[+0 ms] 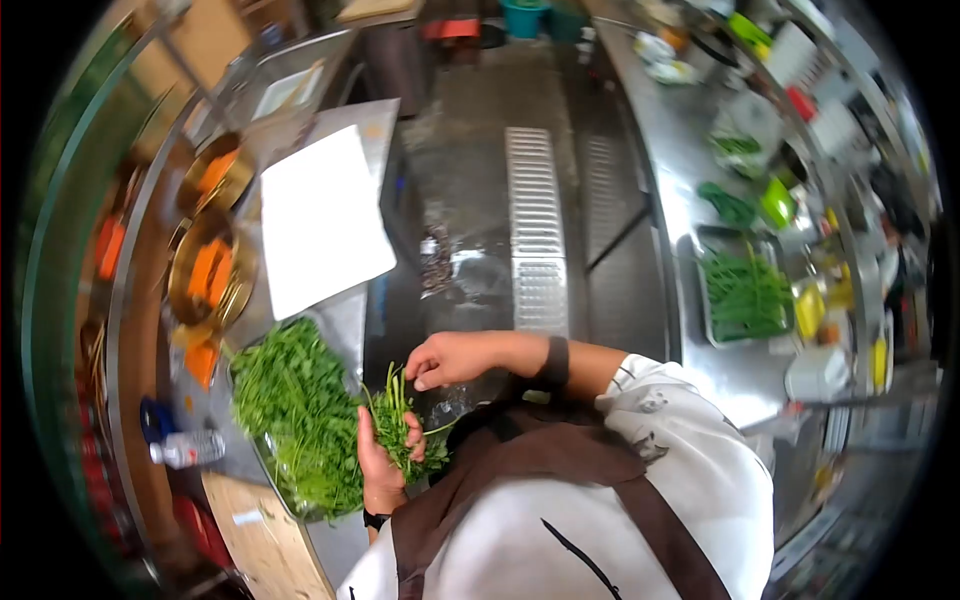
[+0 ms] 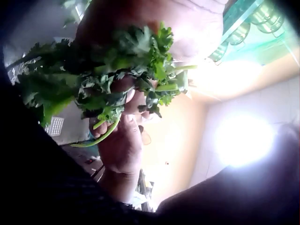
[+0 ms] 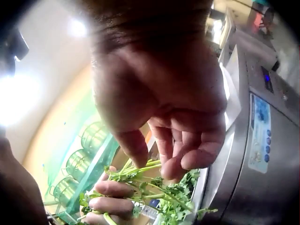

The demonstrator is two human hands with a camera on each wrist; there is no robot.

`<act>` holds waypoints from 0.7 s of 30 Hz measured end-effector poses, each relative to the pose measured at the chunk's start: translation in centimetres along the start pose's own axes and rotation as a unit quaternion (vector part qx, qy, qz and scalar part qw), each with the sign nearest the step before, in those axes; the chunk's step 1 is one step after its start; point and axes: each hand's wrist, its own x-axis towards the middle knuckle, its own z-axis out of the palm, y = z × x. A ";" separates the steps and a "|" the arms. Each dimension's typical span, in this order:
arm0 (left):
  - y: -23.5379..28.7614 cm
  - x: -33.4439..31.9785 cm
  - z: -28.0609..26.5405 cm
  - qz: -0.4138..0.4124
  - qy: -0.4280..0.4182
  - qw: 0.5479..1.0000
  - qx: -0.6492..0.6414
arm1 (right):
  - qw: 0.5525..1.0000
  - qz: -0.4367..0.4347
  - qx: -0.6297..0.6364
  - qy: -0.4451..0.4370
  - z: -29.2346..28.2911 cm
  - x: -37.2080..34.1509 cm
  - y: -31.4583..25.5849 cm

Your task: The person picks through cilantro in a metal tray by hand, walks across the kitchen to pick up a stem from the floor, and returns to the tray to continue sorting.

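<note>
My left hand (image 1: 385,460) grips a bunch of coriander (image 1: 392,400) around its middle, the thin pale stems pointing up and away and the leaves spilling below. Its curled fingers (image 3: 111,204) show across the stems in the right wrist view. The right hand (image 1: 452,358) bends over the stem ends, thumb and fingertips on either side of a few stems (image 3: 152,165). One long stem (image 2: 96,142) bends out sideways from the bunch. Beside the left hand, a tray (image 1: 268,462) is heaped with more loose coriander (image 1: 295,400).
A white board (image 1: 325,225) lies past the tray. Brass-coloured pans (image 1: 243,275) with orange pieces, a plastic bottle (image 1: 190,449) and a wooden board (image 1: 265,535) stand around it. Across the aisle, a steel counter (image 1: 660,160) carries a tray of green beans or stems (image 1: 745,290).
</note>
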 end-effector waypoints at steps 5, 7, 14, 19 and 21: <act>-1.7 3.9 2.0 -0.115 -0.019 0.991 0.070 | 0.982 -0.021 0.021 0.188 -2.3 -5.2 1.0; -2.0 4.7 3.9 -0.145 -0.010 0.982 0.118 | 0.966 -0.019 0.024 0.255 -2.9 -7.0 1.0; -3.6 9.3 9.7 -0.206 -0.087 0.955 0.195 | 0.934 0.022 0.035 0.356 -5.4 -14.0 3.4; -4.7 11.6 11.8 -0.226 -0.069 0.954 0.183 | 0.878 -0.039 -0.073 0.472 -7.6 -16.2 4.6; -4.8 11.7 12.6 -0.224 -0.066 0.954 0.187 | 0.781 -0.076 -0.201 0.586 -10.0 -18.4 1.7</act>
